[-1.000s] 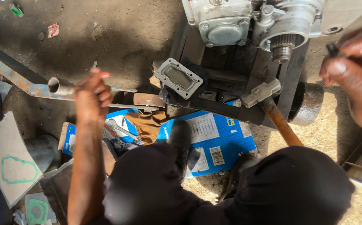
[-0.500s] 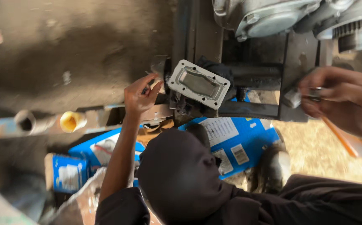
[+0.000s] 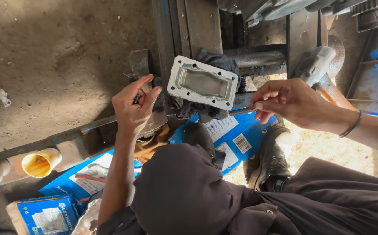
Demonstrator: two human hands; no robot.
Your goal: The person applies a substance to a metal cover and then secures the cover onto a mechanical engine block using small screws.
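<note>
My left hand [image 3: 133,106] is raised over a steel bar [image 3: 67,137], thumb and fingers pinched on a small dark bolt-like piece [image 3: 136,99]. Just right of it, a rectangular grey metal cover plate [image 3: 203,82] with bolt holes around its rim lies on a dark cloth [image 3: 215,58] on the machine frame. My right hand [image 3: 284,102], with a dark band on the wrist, hovers right of the plate. Its fingertips are pinched together on something small that is mostly hidden. A hammer [image 3: 315,65] with a wooden handle lies behind that hand.
Machine housing and a gear [image 3: 373,17] sit at the top right. Flattened blue cardboard [image 3: 241,135] lies under my dark boots [image 3: 271,161]. A yellow-stained cup [image 3: 39,164] and a blue box [image 3: 45,215] are at the lower left. Dirt floor [image 3: 58,52] spreads to the left.
The view has shifted closer on the cover plate. My left hand rose beside the plate with the small piece pinched. My right hand came down and left to the plate's right edge.
</note>
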